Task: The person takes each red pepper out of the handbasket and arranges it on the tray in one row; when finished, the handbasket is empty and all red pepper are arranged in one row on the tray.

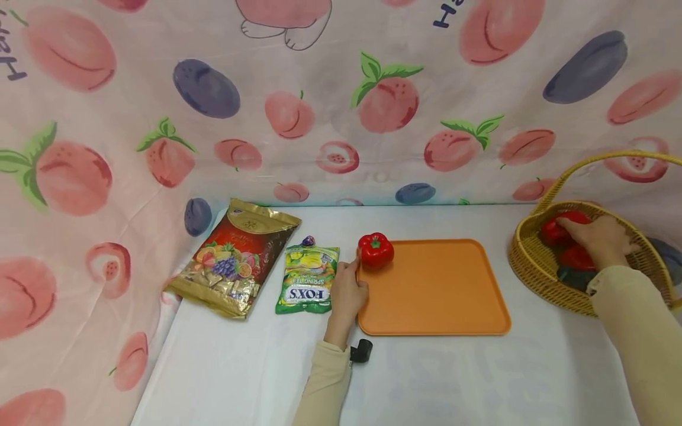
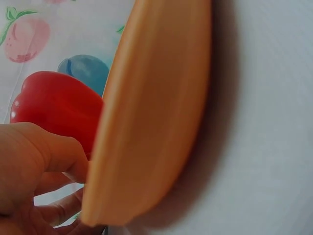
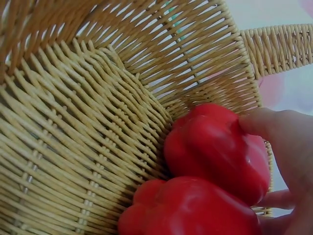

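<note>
1. Right hand (image 1: 604,239) grasps 1 of 2 red peppers (image 3: 217,152) inside 1 wicker basket (image 1: 538,281), above 1 partly hidden dark green item (image 1: 575,277).
2. Left hand (image 1: 347,290) meets the left edge of 1 orange tray (image 1: 434,290), next to a 3rd pepper (image 1: 375,251) at its far-left corner; its grip cannot be told.
3. 2 bags (image 1: 237,260) lie left on 1 table (image 1: 434,378).
</note>
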The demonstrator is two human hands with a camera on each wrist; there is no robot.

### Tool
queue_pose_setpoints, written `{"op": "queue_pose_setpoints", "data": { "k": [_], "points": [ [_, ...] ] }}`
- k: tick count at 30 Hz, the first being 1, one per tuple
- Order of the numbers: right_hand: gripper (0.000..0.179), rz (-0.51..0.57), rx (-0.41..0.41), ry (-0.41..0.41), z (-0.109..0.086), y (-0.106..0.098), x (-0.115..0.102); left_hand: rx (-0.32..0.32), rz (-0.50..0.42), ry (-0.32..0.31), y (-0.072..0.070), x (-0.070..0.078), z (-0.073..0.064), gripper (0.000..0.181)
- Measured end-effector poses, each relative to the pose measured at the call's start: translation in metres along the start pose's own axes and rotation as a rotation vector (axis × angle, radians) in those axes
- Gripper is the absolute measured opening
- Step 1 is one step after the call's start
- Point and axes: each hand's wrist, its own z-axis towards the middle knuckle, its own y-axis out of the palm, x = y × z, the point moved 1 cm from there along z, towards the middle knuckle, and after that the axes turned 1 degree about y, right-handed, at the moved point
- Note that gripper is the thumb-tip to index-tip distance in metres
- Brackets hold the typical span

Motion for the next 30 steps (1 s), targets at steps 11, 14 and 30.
{"op": "queue_pose_setpoints", "data": {
  "k": [11, 14, 30],
  "points": [
    [0.109, 0.101, 0.079, -0.034, -0.005, 0.002, 0.003, -0.024, -0.021, -0.019, -0.001, 0.001, -0.001, 0.055],
    [0.101, 0.152, 0.162, -0.072, -0.008, 0.003, 0.002, -0.019, -0.021, -0.013, -0.002, 0.002, -0.001, 0.055],
    [0.086, 0.273, 0.321, -0.239, -0.033, -0.001, -0.006, -0.033, -0.028, -0.027, -0.001, 0.0, 0.0, 0.056]
  ]
}}
